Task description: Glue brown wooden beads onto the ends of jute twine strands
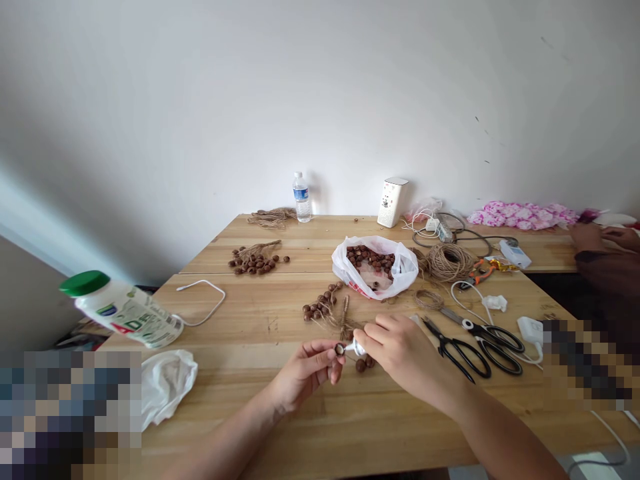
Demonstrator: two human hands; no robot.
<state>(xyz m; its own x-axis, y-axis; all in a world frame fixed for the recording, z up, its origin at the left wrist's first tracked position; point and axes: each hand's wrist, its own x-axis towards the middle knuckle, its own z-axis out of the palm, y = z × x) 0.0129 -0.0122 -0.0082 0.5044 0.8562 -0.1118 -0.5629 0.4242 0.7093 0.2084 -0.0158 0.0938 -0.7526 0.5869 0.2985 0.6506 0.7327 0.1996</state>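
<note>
Between its thumb and fingertips, my left hand pinches a brown nutshell with its hollow, pale-rimmed side showing. My right hand is closed around a small white glue tube, mostly hidden by the fingers. The tube's pointed nozzle meets the nutshell's opening, though I cannot tell whether they touch. Just beyond my hands lies a bundle of twine with brown nuts on its strands. A few more nuts show beneath my right hand.
A white plastic bag of nuts stands open ahead. To its right lie coiled twine, black-handled scissors and cables. Another nut bundle lies left, near a green-capped bottle. A water bottle stands behind. Another person's hands are far right.
</note>
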